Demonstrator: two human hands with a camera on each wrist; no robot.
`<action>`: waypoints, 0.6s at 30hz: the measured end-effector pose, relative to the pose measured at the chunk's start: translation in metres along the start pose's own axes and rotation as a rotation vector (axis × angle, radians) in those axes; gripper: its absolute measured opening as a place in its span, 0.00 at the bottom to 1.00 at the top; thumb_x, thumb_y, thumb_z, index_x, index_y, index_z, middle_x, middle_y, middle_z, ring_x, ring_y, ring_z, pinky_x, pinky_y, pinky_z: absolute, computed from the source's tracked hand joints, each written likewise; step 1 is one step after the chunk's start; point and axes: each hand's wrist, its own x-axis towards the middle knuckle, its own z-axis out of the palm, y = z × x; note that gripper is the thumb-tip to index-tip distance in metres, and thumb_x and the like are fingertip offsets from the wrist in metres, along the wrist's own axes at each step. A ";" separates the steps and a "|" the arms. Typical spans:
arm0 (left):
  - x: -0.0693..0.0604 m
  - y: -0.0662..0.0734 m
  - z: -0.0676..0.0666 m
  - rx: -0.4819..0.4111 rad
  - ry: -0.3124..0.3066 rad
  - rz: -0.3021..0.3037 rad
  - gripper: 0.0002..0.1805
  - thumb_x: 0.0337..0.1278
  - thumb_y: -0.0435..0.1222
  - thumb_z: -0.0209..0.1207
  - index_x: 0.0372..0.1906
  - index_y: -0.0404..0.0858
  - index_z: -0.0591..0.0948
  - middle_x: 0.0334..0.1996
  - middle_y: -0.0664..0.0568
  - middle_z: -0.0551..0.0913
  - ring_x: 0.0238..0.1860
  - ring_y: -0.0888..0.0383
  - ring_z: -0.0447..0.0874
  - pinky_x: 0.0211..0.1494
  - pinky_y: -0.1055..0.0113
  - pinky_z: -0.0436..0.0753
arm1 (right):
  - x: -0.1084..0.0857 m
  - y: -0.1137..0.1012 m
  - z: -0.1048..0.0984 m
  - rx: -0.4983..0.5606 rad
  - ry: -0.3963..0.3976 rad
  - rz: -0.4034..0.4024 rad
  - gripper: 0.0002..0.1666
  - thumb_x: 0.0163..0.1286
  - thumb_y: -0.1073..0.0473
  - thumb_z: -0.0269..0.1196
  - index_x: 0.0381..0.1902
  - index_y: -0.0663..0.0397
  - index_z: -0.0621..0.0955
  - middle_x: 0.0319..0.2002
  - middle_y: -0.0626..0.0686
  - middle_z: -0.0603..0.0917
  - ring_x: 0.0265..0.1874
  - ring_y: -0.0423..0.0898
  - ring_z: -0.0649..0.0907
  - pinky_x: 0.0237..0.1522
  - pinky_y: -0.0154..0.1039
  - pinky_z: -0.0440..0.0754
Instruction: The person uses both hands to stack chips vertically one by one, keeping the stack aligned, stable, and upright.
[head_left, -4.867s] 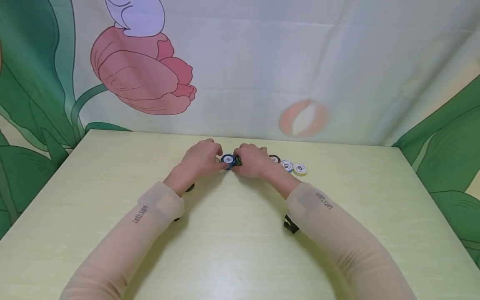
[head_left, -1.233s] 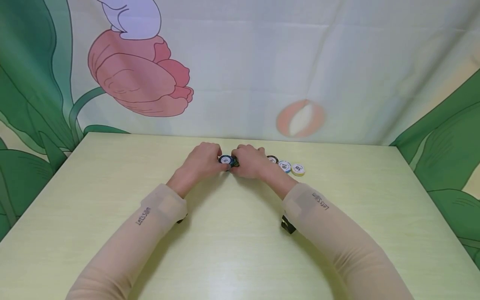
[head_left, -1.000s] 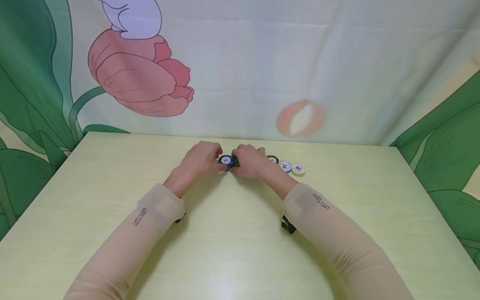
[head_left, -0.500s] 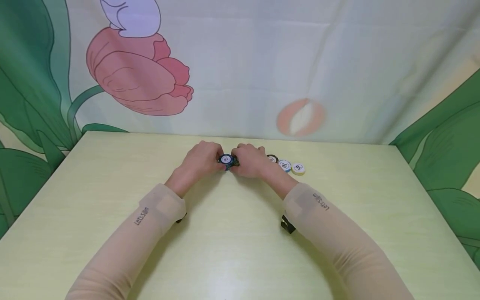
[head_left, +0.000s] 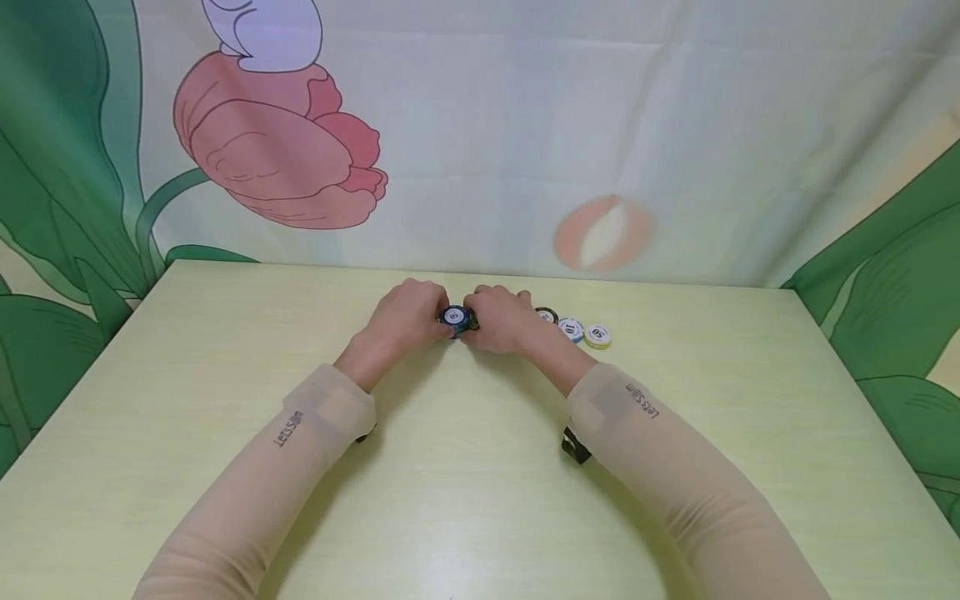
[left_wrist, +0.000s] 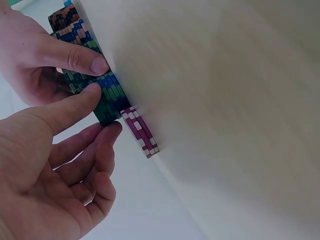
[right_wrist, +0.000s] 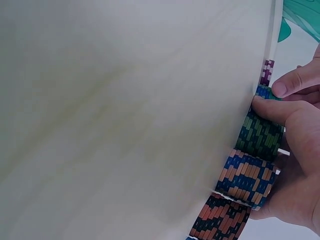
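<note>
Between both hands stands a blue-and-green stack of poker chips (head_left: 454,316), its top chip white-centred. My left hand (head_left: 401,321) pinches this stack between thumb and fingertips. My right hand (head_left: 504,321) grips the dark green stack of chips (right_wrist: 260,137) beside it, thumb on the near side. The thumbs nearly meet in both wrist views. A short purple-and-white stack (left_wrist: 140,132) stands next to the blue-and-green one; in the head view my left hand hides it. A blue-and-orange stack (right_wrist: 247,180) sits by my right palm, hidden from above.
Continuing the row rightward are a black-and-orange stack (head_left: 547,315), light blue chips (head_left: 571,329) marked 10 and yellow-edged chips (head_left: 597,336) marked 50. The pale table (head_left: 465,500) ends at a printed curtain (head_left: 480,150) behind the chips.
The left fingers have drawn in around the blue-and-green stack. A dark round edge beside the left wrist 4.9 seconds ago no longer shows. The right hand has stayed almost still.
</note>
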 end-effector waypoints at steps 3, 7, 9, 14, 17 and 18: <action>0.001 0.001 0.000 0.028 0.000 0.007 0.11 0.57 0.35 0.74 0.38 0.31 0.86 0.29 0.48 0.84 0.30 0.52 0.77 0.39 0.60 0.77 | 0.000 0.000 0.000 -0.003 0.005 -0.004 0.17 0.71 0.46 0.67 0.48 0.51 0.82 0.45 0.50 0.79 0.45 0.50 0.78 0.50 0.60 0.72; 0.001 0.003 -0.001 0.060 -0.008 0.014 0.11 0.58 0.35 0.73 0.37 0.31 0.86 0.28 0.48 0.83 0.30 0.52 0.76 0.37 0.61 0.76 | 0.001 0.000 -0.001 -0.008 0.008 -0.003 0.17 0.71 0.46 0.68 0.48 0.51 0.82 0.46 0.50 0.79 0.45 0.51 0.78 0.49 0.60 0.72; 0.002 0.003 -0.001 0.073 -0.008 0.018 0.11 0.58 0.35 0.73 0.37 0.31 0.85 0.28 0.48 0.83 0.30 0.52 0.76 0.37 0.61 0.76 | 0.001 0.000 -0.001 -0.010 0.007 -0.002 0.18 0.70 0.46 0.68 0.48 0.51 0.82 0.46 0.51 0.79 0.46 0.51 0.78 0.50 0.60 0.72; 0.001 0.003 0.001 0.087 -0.007 0.019 0.11 0.58 0.36 0.73 0.36 0.32 0.86 0.28 0.48 0.84 0.30 0.53 0.77 0.37 0.60 0.78 | 0.001 0.000 0.001 -0.012 0.000 0.000 0.18 0.71 0.45 0.68 0.49 0.51 0.82 0.47 0.51 0.79 0.47 0.51 0.78 0.51 0.61 0.72; 0.001 0.003 0.003 0.080 -0.001 0.017 0.11 0.58 0.36 0.73 0.37 0.31 0.86 0.29 0.48 0.84 0.30 0.53 0.78 0.38 0.60 0.79 | 0.000 0.000 0.001 -0.022 -0.004 0.004 0.19 0.71 0.45 0.67 0.50 0.51 0.82 0.49 0.51 0.80 0.50 0.52 0.78 0.53 0.63 0.71; 0.001 0.003 0.004 0.076 0.001 0.015 0.11 0.58 0.35 0.73 0.38 0.31 0.86 0.30 0.48 0.85 0.30 0.52 0.79 0.38 0.59 0.79 | -0.001 0.000 0.001 -0.026 -0.005 0.005 0.19 0.71 0.45 0.67 0.51 0.51 0.82 0.50 0.51 0.80 0.51 0.52 0.78 0.56 0.64 0.70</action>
